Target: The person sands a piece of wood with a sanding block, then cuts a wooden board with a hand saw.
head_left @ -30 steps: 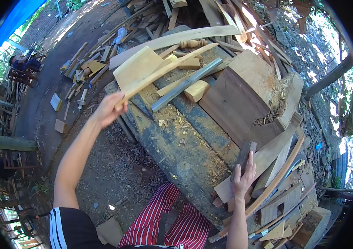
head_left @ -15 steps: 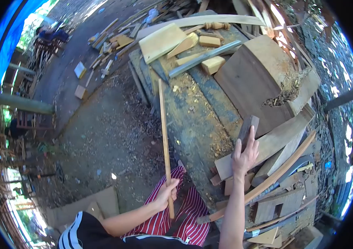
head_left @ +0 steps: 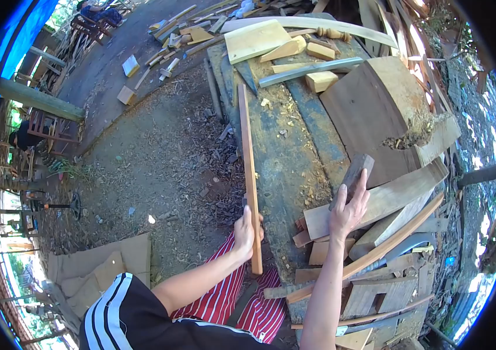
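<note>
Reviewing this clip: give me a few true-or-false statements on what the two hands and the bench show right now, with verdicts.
1. The left hand grips a long wooden strip near its lower end. True.
2. The strip lies across the large slab. False: it runs along the left edge of the workbench, apart from the slab.
3. The right hand rests on a dark block. True.
4. The right hand holds the grey metal bar. False: the bar lies untouched at the bench's far end.
</note>
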